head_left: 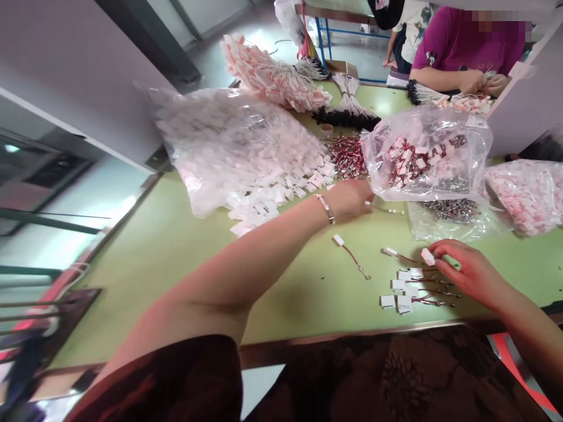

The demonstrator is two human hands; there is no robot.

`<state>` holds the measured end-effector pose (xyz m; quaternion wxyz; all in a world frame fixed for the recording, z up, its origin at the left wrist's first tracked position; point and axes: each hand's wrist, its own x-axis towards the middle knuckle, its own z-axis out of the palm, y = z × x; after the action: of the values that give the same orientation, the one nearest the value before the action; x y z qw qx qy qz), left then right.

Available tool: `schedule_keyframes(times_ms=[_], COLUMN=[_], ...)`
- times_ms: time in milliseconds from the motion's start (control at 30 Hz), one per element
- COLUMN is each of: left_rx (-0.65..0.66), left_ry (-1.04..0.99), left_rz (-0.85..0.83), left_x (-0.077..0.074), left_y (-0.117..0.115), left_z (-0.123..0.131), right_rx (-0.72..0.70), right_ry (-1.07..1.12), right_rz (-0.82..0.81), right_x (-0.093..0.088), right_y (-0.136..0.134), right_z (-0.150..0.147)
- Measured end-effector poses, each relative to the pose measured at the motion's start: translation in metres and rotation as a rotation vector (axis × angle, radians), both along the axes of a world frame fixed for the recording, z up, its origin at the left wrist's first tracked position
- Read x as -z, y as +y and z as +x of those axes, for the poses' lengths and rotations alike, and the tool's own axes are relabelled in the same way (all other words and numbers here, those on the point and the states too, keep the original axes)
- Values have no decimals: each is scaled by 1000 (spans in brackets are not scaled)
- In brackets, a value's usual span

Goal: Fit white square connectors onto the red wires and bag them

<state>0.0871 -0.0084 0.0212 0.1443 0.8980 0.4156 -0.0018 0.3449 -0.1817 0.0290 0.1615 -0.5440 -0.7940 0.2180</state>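
Note:
My left hand [352,198] reaches across the table beside a pile of red wires [349,157], its fingers curled together and partly hidden. A small pale piece shows at its fingertips; whether they grip it is unclear. Just right of it lies a thin lead [394,211] with pale ends. Between thumb and fingers, my right hand [460,264] pinches a white connector housing [427,257]. Below that hand several red wires with white housings [404,303] lie in a loose group. One more wired housing [338,240] lies apart, left of them.
A large clear bag [246,129] spills white housings on the left. Another clear bag [428,155] holds red wires and white parts, with a pink-white bag [528,196] at right. Wire bundles [275,76] lie behind. A person in purple [466,47] works opposite.

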Motion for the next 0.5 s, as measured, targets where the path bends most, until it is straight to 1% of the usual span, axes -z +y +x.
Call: schedule_keyframes(times_ms=[67, 167, 233, 300, 367, 400, 467, 500], left_rx=[39, 72, 138, 265, 385, 399, 348, 311], left_ry=[59, 4, -45, -85, -92, -73, -8, 17], left_rz=[21, 30, 8, -52, -101, -96, -50, -27], left_x=[-5, -7, -5, -3, -2, -1, 1, 1], left_y=[-9, -23, -31, -39, -49, -55, -67, -74], left_z=[-19, -41, -51, -57, -60, -61, -61, -60], right_rx=[26, 81, 71, 16, -86, -143, -234, -255], right_ry=[31, 33, 2, -59, -148, -194, -268, -286], right_rz=[54, 96, 70, 15, -66, -102, -131, -122], right_x=[0, -3, -5, -5, -2, 1, 6, 9], right_y=[1, 4, 5, 4, -1, -4, -11, -14], right_z=[6, 12, 11, 5, -4, -9, -17, -21])
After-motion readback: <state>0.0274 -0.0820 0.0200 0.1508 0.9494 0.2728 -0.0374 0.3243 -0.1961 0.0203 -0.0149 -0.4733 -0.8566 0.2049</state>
